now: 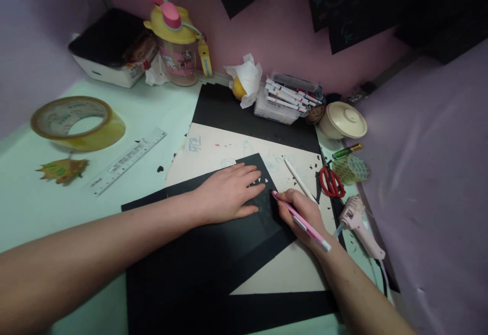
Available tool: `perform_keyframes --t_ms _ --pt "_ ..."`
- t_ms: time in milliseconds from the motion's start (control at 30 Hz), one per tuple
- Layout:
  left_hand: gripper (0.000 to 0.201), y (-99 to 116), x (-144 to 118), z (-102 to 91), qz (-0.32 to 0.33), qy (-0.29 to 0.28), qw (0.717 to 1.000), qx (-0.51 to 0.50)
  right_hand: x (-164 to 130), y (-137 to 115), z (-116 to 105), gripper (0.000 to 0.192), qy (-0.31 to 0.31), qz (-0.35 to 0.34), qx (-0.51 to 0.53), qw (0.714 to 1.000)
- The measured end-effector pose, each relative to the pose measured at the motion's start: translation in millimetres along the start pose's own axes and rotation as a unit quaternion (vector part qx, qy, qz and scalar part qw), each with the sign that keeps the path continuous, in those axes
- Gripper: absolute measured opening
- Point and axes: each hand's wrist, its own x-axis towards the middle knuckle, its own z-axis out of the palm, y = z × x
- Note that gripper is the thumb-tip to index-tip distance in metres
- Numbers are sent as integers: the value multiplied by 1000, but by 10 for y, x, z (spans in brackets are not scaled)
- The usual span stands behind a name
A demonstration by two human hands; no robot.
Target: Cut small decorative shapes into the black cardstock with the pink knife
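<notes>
Left hand (229,192) flat on 1 black sheet (213,253); right hand (301,215) grips 1 pink pen (301,221).

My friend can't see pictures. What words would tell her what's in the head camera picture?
A person's left hand presses flat on black paper while the right hand holds a pink pen with its tip on the paper. Red scissors, a pink glue gun, a ruler and a tape roll lie around on the desk.

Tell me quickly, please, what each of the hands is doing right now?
Left hand: open, pressed flat on the black paper.
Right hand: closed on the pink pen, tip on the black paper.
</notes>
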Motion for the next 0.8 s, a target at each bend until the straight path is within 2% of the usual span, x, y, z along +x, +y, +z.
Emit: perform_keyframes --t_ms 200,633,700,800 --pt "49 0 -6 -6 1 4 1000 -1 39 -7 3 15 -16 -12 -7 1000" --pt "49 -4 -2 -4 0 -3 1000 3 31 9 23 19 -7 -27 3 1000" --pt "49 -3 -4 -7 -1 0 1000 -1 14 8 18 19 14 -5 23 1000" --pt "49 -1 0 -14 -2 -1 1000 -8 -10 8 25 17 62 76 60 993"
